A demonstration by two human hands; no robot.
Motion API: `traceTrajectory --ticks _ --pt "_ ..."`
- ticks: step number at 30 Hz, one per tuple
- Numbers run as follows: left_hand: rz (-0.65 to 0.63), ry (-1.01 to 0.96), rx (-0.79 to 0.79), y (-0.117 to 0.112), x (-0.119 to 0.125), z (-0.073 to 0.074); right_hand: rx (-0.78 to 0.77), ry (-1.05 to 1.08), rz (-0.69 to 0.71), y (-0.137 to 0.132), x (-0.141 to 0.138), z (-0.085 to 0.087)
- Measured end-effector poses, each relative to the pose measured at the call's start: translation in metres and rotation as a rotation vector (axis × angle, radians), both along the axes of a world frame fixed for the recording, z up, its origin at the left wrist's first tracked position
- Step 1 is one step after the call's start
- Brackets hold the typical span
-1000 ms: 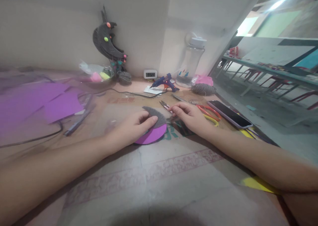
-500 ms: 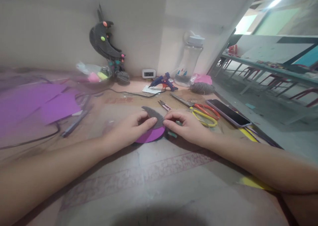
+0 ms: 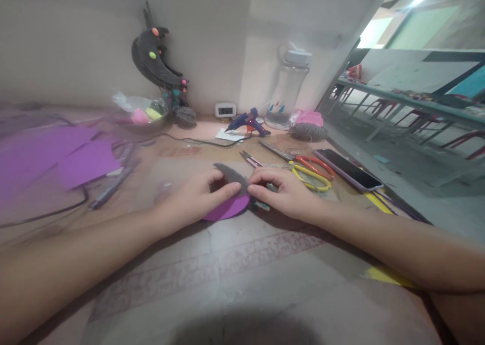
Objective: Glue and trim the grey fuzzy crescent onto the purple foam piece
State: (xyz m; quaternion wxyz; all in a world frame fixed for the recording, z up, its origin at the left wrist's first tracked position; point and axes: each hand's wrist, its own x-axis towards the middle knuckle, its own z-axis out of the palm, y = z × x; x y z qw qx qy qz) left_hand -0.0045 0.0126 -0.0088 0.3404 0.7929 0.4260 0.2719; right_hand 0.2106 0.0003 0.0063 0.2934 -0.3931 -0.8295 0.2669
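A grey, fuzzy, pointed piece (image 3: 229, 175), perhaps yarn-covered, is pinched between the thumb and fingers of my left hand (image 3: 199, 193). Its tip points up and to the left. Below it, between my hands, shows a purple rounded piece (image 3: 229, 208); whether the two are joined I cannot tell. My right hand (image 3: 282, 189) has thumb and forefinger pressed together at the right edge of the grey piece, and what lies between those fingertips is too small to make out. Just beyond my right hand are small snips (image 3: 250, 159) and yellow-handled scissors (image 3: 310, 177).
A blue glue gun (image 3: 248, 122) stands at the back, by a small digital clock (image 3: 225, 110) and a clear bottle (image 3: 288, 90). Orange-handled scissors (image 3: 316, 165) and a phone (image 3: 348, 169) lie right. Purple sheets (image 3: 89, 163) spread left; a dark crescent ornament (image 3: 151, 59) stands behind.
Both hands keep their grip in nearly the same place. The grey piece looks slightly tilted, and the whole view has shifted a little.
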Motion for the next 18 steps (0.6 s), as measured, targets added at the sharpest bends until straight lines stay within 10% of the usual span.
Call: traceTrajectory --ticks 11,18 --pt "-0.019 -0.152 -0.175 0.003 -0.002 -0.005 0.445 -0.394 -0.128 0.062 0.035 -0.017" --pt "-0.018 -0.192 -0.196 0.003 0.0 -0.002 0.471 -0.477 -0.15 0.068 0.035 -0.027"
